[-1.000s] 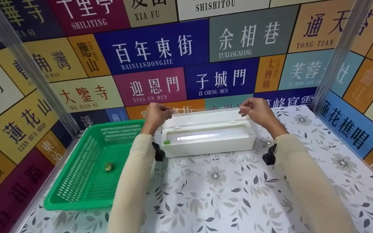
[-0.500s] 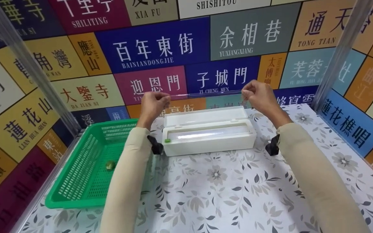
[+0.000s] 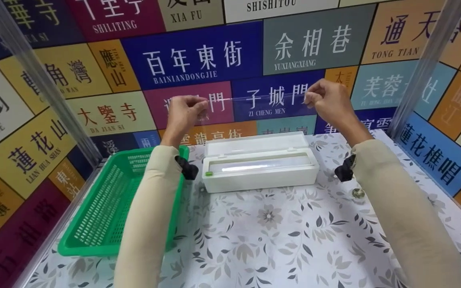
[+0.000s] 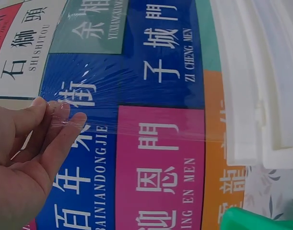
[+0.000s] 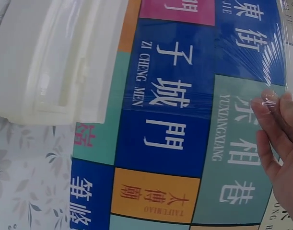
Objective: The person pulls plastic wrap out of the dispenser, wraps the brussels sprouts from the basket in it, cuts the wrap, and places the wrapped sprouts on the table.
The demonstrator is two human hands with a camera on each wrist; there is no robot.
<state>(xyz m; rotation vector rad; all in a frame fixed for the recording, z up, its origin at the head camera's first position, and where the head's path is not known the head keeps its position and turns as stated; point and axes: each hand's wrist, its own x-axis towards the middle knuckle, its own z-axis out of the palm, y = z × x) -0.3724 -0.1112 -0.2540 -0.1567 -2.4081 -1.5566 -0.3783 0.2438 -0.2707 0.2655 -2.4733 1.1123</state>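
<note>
A sheet of clear cling film [image 4: 103, 96] stretches between my two raised hands, its creases fanning out from the fingers. My left hand [image 3: 184, 116] pinches one corner between thumb and fingertips. At the opposite corner my right hand [image 3: 328, 102] pinches the film the same way. Below them the white cling film dispenser [image 3: 260, 180] stands on the table with its lid [image 3: 256, 145] tipped back. In the left wrist view the sheet runs from the hand down toward that box. A small green slider [image 3: 209, 173] sits at the box's left end.
Left of the dispenser, a green plastic basket [image 3: 90, 251] stands partly behind my left forearm. A small round greenish thing in shiny clear wrapping [image 3: 358, 194] lies beside my right forearm. A wall of coloured signs [image 3: 192, 56] rises behind the floral tablecloth [image 3: 268, 236].
Both hands have risen from the dispenser's lid, drawing the film up with them. My left forearm now hides the round thing in the basket; the wrapped one has come into view at right.
</note>
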